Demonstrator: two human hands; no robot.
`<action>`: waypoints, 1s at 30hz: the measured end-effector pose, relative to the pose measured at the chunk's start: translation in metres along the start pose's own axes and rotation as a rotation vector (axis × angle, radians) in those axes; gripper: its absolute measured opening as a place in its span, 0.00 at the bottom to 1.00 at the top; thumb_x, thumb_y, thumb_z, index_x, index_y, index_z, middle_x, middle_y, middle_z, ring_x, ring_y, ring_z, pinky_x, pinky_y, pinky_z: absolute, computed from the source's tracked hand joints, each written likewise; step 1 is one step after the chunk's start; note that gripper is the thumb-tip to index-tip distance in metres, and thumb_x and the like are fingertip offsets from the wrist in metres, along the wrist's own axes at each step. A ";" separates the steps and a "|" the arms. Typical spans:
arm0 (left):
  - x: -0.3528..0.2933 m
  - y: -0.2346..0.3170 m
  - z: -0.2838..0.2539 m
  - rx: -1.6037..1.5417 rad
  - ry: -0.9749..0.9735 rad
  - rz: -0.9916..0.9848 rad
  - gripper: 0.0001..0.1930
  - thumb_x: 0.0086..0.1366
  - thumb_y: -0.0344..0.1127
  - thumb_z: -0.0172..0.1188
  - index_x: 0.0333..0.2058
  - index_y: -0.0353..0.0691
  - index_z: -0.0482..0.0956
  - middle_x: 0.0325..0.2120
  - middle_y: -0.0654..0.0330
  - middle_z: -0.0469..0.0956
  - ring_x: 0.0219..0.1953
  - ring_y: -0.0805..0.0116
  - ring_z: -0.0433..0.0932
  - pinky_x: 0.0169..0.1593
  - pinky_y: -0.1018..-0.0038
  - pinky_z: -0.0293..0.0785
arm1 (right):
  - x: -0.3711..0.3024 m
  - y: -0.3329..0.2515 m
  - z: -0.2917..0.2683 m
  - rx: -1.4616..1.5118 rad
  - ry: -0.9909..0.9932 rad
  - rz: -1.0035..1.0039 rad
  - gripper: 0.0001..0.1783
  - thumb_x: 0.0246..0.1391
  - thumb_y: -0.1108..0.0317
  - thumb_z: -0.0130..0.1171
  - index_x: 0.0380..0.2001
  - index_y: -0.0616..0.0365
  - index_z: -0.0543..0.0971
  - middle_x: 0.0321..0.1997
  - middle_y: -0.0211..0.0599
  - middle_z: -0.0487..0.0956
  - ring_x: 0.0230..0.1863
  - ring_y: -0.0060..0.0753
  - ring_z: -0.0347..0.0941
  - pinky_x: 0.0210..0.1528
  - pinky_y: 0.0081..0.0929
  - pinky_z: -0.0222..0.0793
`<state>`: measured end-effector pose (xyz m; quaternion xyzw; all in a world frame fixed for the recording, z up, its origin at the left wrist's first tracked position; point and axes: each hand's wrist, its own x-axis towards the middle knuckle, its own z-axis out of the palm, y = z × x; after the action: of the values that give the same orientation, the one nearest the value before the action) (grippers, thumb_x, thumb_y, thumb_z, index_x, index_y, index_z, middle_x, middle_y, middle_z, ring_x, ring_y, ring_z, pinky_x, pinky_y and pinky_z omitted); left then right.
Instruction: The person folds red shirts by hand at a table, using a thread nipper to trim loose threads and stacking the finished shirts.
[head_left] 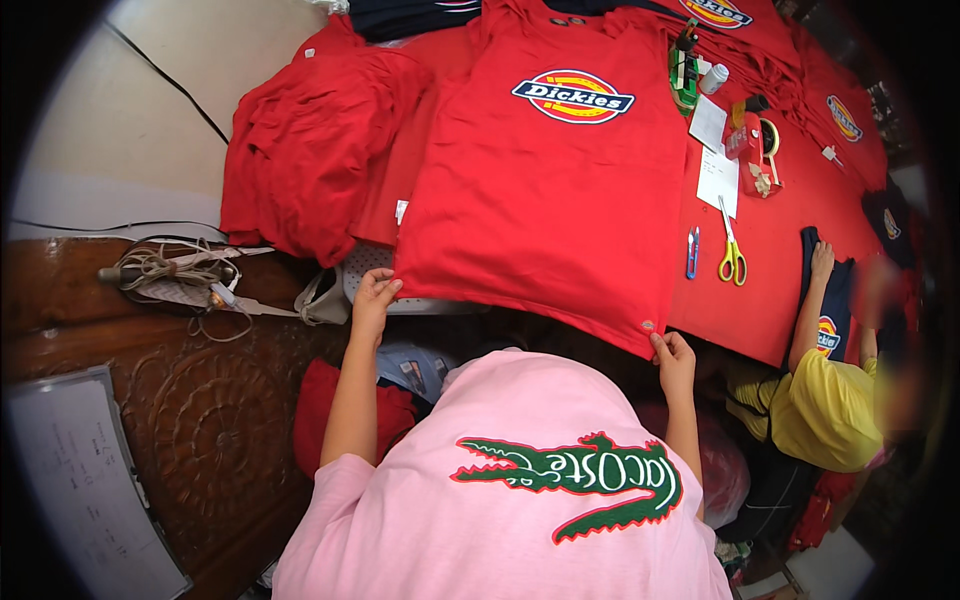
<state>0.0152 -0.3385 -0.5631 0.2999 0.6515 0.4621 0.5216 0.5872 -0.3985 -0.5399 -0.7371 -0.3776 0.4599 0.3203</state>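
The red garment (545, 210) lies front up on the red-topped table (745, 315), its hem (530, 297) toward the wearer and its two near corners pinched between thumb and fingers of the left hand (374, 292) and the right hand (674, 357). Spreading appears largely done, with the chest emblem (574, 97) facing up and the body nearly flat; shallow ripples seem left to smooth, and the corners are not yet released. Yellow-handled scissors (733, 264) and blue snips (693, 253) lie apart, in neither hand.
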 end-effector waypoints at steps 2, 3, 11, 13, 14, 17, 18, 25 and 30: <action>-0.003 -0.004 -0.007 -0.063 0.036 0.009 0.14 0.69 0.26 0.67 0.50 0.42 0.75 0.38 0.64 0.84 0.40 0.78 0.80 0.47 0.78 0.74 | -0.004 0.005 -0.007 0.007 -0.014 -0.032 0.16 0.66 0.65 0.67 0.26 0.61 0.77 0.21 0.23 0.73 0.24 0.14 0.66 0.28 0.19 0.60; -0.005 -0.007 -0.014 -0.061 0.035 0.007 0.13 0.69 0.26 0.67 0.49 0.42 0.75 0.38 0.64 0.84 0.41 0.78 0.80 0.48 0.78 0.74 | -0.005 0.011 -0.012 -0.010 -0.009 -0.042 0.16 0.66 0.65 0.67 0.26 0.61 0.77 0.21 0.23 0.72 0.24 0.14 0.65 0.28 0.20 0.60; -0.037 -0.044 -0.074 0.192 -0.073 -0.181 0.11 0.66 0.27 0.70 0.41 0.44 0.75 0.29 0.72 0.75 0.33 0.82 0.71 0.41 0.81 0.67 | -0.051 0.049 -0.017 -0.254 -0.236 -0.007 0.16 0.61 0.67 0.71 0.23 0.62 0.77 0.20 0.27 0.73 0.26 0.17 0.65 0.29 0.27 0.64; -0.061 -0.072 -0.095 0.323 -0.055 -0.200 0.11 0.65 0.26 0.70 0.40 0.44 0.76 0.28 0.72 0.76 0.32 0.81 0.72 0.37 0.80 0.67 | -0.072 0.088 -0.011 -0.285 -0.385 0.069 0.09 0.59 0.70 0.68 0.28 0.64 0.82 0.22 0.31 0.79 0.27 0.18 0.69 0.32 0.30 0.70; -0.071 -0.093 -0.111 0.360 -0.052 -0.251 0.11 0.65 0.25 0.70 0.40 0.43 0.76 0.28 0.71 0.76 0.31 0.81 0.72 0.36 0.80 0.68 | -0.086 0.090 -0.002 -0.260 -0.408 0.135 0.07 0.58 0.72 0.67 0.29 0.65 0.83 0.22 0.31 0.79 0.27 0.19 0.70 0.33 0.30 0.72; -0.079 -0.123 -0.110 0.230 -0.030 -0.297 0.09 0.66 0.23 0.68 0.38 0.40 0.76 0.27 0.69 0.76 0.30 0.80 0.72 0.35 0.79 0.69 | -0.085 0.118 0.008 0.027 -0.369 0.374 0.11 0.61 0.67 0.68 0.26 0.61 0.83 0.22 0.28 0.79 0.28 0.17 0.70 0.32 0.28 0.71; -0.075 -0.127 -0.103 0.242 -0.006 -0.186 0.06 0.68 0.25 0.67 0.36 0.38 0.76 0.28 0.68 0.77 0.30 0.79 0.73 0.36 0.78 0.70 | -0.076 0.104 0.003 -0.022 -0.341 0.308 0.13 0.62 0.65 0.68 0.25 0.60 0.83 0.22 0.28 0.79 0.28 0.17 0.70 0.31 0.27 0.70; 0.046 0.064 0.006 0.586 0.103 0.452 0.06 0.69 0.30 0.66 0.39 0.34 0.80 0.30 0.56 0.80 0.34 0.71 0.79 0.41 0.71 0.75 | 0.052 -0.032 -0.033 0.060 -0.007 -0.151 0.14 0.68 0.67 0.64 0.26 0.57 0.78 0.22 0.21 0.72 0.26 0.14 0.66 0.31 0.19 0.60; 0.108 0.151 0.094 0.664 -0.126 0.611 0.12 0.67 0.32 0.66 0.47 0.35 0.82 0.37 0.55 0.82 0.36 0.67 0.80 0.43 0.70 0.76 | 0.173 -0.082 -0.015 0.039 0.242 -0.346 0.14 0.65 0.62 0.68 0.40 0.65 0.82 0.34 0.28 0.76 0.35 0.19 0.70 0.41 0.21 0.69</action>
<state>0.0620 -0.1577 -0.4715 0.6568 0.6131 0.3419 0.2756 0.6299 -0.2115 -0.5430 -0.7048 -0.4482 0.3135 0.4518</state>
